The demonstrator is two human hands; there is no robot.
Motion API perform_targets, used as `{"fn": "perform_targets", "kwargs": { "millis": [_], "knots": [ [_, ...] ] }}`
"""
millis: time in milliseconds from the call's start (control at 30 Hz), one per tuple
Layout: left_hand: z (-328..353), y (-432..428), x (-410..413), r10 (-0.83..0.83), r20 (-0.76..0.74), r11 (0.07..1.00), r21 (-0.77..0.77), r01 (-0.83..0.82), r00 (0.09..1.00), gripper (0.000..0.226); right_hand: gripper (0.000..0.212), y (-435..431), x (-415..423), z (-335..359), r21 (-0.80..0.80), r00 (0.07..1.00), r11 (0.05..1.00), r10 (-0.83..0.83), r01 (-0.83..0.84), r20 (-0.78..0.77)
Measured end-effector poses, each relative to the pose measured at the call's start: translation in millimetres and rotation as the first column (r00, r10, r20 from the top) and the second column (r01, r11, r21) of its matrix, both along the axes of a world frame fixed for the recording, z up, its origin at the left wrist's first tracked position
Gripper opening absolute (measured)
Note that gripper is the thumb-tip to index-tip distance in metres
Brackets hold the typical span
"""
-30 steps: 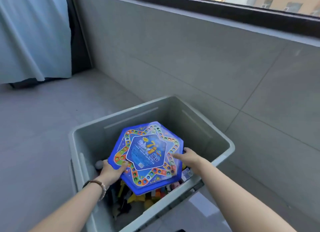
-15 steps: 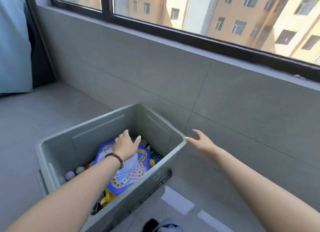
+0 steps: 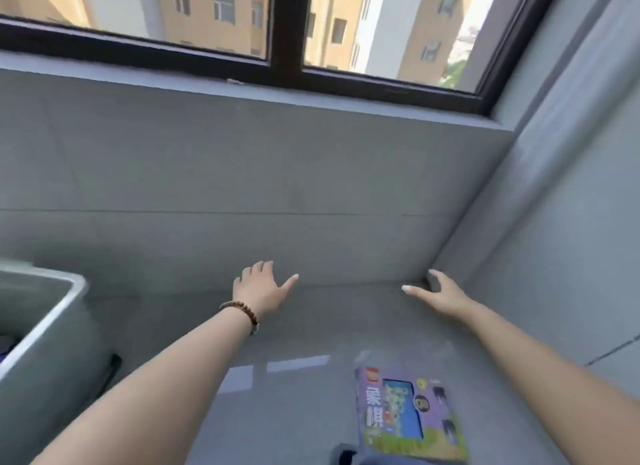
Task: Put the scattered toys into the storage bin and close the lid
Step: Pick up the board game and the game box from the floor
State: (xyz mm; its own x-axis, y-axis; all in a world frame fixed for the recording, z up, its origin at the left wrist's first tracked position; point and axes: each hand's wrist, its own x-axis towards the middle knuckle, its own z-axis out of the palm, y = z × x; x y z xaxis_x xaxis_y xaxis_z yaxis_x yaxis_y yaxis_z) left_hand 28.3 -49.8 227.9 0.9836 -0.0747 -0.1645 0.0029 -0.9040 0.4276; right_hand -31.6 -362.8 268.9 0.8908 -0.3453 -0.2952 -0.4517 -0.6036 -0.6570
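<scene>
You are holding both arms out in front of you over the grey tiled floor [image 3: 311, 326], toward the base of the grey wall [image 3: 242, 173] under the window [image 3: 284, 21]. Your left hand [image 3: 261, 289] is hanging open with its fingers loosely spread and the thumb pointing right, gripping nothing; a beaded bracelet [image 3: 242, 312] is sitting on that wrist. Your right hand [image 3: 438, 293] is also lying open near the corner of the room, thumb stretched to the left and fingers apart, holding nothing. Whether either hand is touching the wall or floor cannot be told.

The storage bin [image 3: 45, 319] is showing only one grey corner with a pale rim at the left edge of the view, beside your left forearm. Its inside is mostly cut off, and its contents cannot be made out.

A flat purple game box [image 3: 408, 416], with a red logo, white characters and a blue panel on its face, is lying on the floor at the lower right, below your right forearm and well apart from the bin. It is blurred, so finer print is not readable.
</scene>
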Motion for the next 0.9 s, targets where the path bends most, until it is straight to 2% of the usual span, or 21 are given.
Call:
{"fn": "perform_targets", "kwargs": {
  "millis": [133,300,467,633,733,833,900],
  "knots": [
    [-50.0,-84.9,-7.6,-0.100,-0.137,0.995,-0.013,0.099,0.986,0.080,0.094,-84.6,-50.7,-61.9,0.071,0.981,0.983,-0.160,0.169,-0.113],
    [-118.4,-156.6,-27.7,-0.148,-0.321,0.989,-0.021,0.149,0.935,0.084,0.092,-140.1,-97.2,-146.6,0.161,0.930,0.933,-0.279,0.321,-0.238],
    [-189.8,-205.5,-44.0,-0.135,-0.492,0.990,-0.096,0.101,0.860,0.088,0.093,-162.8,-122.3,-223.7,0.254,0.885,0.872,-0.328,0.418,-0.331],
    [-231.8,-229.3,-50.5,-0.133,-0.555,0.991,-0.079,0.107,0.821,0.086,0.098,-172.8,-132.3,-281.9,0.323,0.851,0.818,-0.335,0.475,-0.404],
    [-251.4,-234.3,-50.1,-0.083,-0.599,0.992,-0.128,0.008,0.797,0.084,0.099,-176.5,-131.6,-303.2,0.372,0.833,0.778,-0.329,0.506,-0.445],
    [-268.4,-236.8,-52.4,0.018,-0.692,0.960,-0.189,-0.205,0.721,0.091,0.099,-175.4,-128.7,-319.5,0.401,0.816,0.738,-0.351,0.543,-0.459],
    [-275.9,-240.0,-55.3,0.064,-0.738,0.922,-0.215,-0.323,0.672,0.084,0.100,-172.0,-125.9,-327.4,0.401,0.813,0.732,-0.362,0.551,-0.456]
  ]
}}
